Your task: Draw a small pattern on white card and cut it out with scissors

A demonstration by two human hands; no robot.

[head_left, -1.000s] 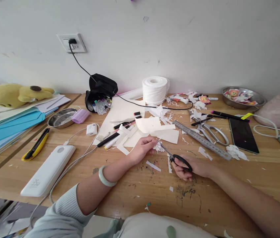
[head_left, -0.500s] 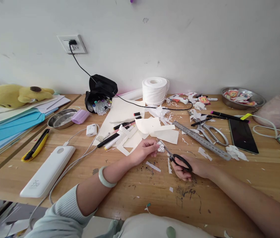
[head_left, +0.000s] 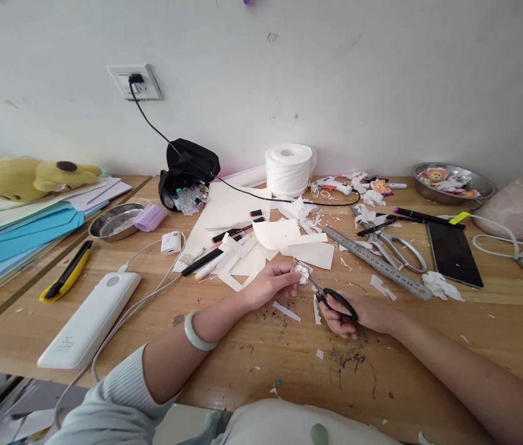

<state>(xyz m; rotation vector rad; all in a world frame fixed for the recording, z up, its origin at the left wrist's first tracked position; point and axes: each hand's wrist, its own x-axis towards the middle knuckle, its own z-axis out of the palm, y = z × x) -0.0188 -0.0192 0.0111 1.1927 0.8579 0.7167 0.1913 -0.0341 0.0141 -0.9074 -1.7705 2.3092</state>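
Between the thumb and fingers of my left hand (head_left: 274, 284) is a small white paper cutout (head_left: 302, 274) with black drawn lines. My right hand (head_left: 351, 314) is wrapped round the black handles of a pair of scissors (head_left: 336, 303). Their blades reach up and left to the cutout's right edge; whether they are parted is too small to tell. Narrow paper strips (head_left: 286, 311) lie on the wooden table (head_left: 252, 358) just below my hands. Beyond them, larger pieces of cream paper (head_left: 307, 252) overlap.
A steel ruler (head_left: 376, 262) and larger silver scissors (head_left: 404, 250) lie to the right, near a phone (head_left: 454, 253). A toilet roll (head_left: 290, 170) stands by the wall. On the left are a power bank (head_left: 89, 318) with cables and a yellow box cutter (head_left: 65, 272).
The paper cutout has turned slightly in my left fingers and shows a more rounded outline. My right hand with the scissors has barely moved.
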